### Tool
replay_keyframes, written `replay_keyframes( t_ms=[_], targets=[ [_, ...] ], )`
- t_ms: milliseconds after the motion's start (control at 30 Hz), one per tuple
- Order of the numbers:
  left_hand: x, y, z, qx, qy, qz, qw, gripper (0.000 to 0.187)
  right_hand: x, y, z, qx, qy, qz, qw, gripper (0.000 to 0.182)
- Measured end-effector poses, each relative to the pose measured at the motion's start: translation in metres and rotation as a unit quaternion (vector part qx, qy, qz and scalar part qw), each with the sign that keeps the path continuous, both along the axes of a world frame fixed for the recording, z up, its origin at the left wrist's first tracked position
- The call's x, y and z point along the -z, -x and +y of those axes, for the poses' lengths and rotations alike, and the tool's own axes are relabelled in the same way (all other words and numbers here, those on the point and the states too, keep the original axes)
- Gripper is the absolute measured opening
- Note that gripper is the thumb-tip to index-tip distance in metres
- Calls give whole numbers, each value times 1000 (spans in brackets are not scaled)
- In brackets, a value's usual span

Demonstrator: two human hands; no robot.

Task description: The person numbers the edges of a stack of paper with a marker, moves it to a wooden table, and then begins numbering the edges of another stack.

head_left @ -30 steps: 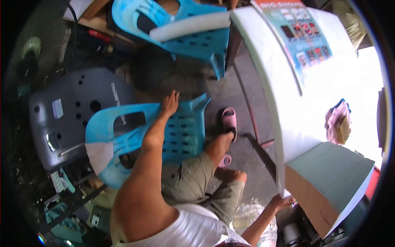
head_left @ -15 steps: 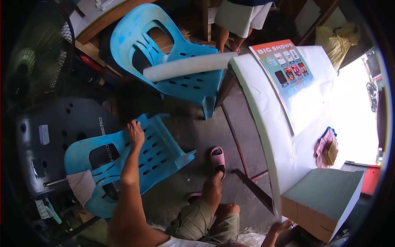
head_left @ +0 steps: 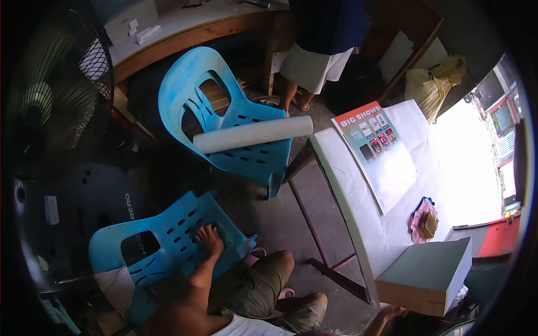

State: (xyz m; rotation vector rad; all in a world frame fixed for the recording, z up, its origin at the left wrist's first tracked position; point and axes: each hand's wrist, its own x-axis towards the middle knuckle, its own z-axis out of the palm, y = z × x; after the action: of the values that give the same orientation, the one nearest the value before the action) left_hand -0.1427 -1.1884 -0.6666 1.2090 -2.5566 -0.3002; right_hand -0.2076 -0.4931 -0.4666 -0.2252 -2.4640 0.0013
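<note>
poster [head_left: 372, 151] lay flat on the worktop [head_left: 371, 241], a roll [head_left: 255, 135] across the far chair [head_left: 270, 166]. left hand [head_left: 209, 241] rested on the near chair [head_left: 180, 219], grip released; right hand [head_left: 394, 311] was by the box [head_left: 421, 275], its grip unclear.

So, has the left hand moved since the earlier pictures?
Yes: against the nearer blue chair, the left hand has moved from the side edge onto the slotted seat.
</note>
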Motion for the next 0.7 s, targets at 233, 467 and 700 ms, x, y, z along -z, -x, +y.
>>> replay_keyframes(
  t_ms=[233,467,700],
  targets=[
    [6,-5,-4,10,2,-15,1000,19,-7,-2,32,1,-7,29,1000,38],
    [31,-14,-7,17,12,42,999,29,35,0,101,-60,-6,90,994,39],
    [31,-24,-17,92,-6,85,992,28,-28,18,-82,-1,-140,198,970,56]
  ],
)
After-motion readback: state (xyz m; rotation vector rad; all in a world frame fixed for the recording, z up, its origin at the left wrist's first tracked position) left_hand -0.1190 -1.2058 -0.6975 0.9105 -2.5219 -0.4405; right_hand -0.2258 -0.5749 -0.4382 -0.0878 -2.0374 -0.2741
